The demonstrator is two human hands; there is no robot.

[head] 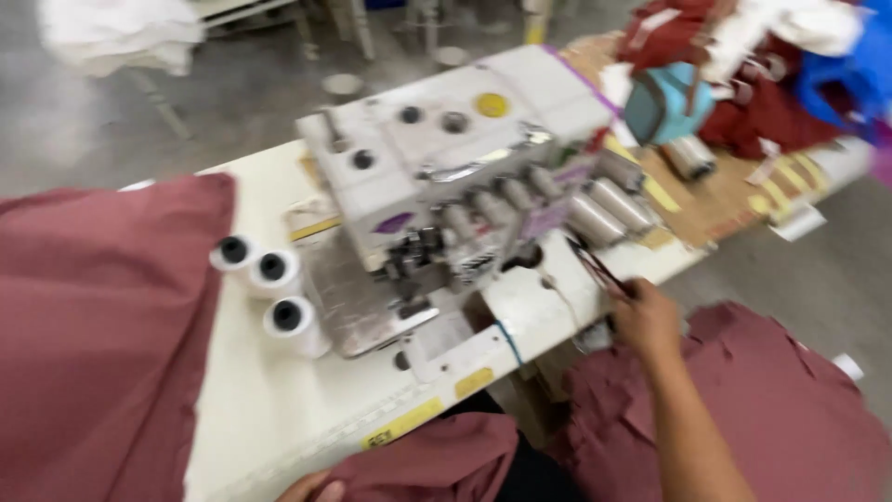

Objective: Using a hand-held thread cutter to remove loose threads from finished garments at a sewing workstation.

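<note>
From over the shoulder, the right hand (pixel 648 321) pinches a slim dark tool (pixel 599 270) at the table's right edge, its length angling up-left toward the overlock machine (pixel 455 177). The left hand (pixel 311 486) grips maroon cloth (pixel 437 462) at the near edge, farther from the machine.

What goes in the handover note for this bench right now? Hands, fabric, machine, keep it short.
Right hand: at the table's right edge beside the sewing machine, fingers closed on a thin dark tool; what kind is blurred.
Left hand: only fingertips show at the bottom edge, touching maroon cloth in the lap.
More maroon fabric lies over the table's left end; another heap sits low on the right.
Three white thread cones lie left of the machine.
Done: nothing visibly sewn.
Left: no cloth is under the needle area yet.
</note>
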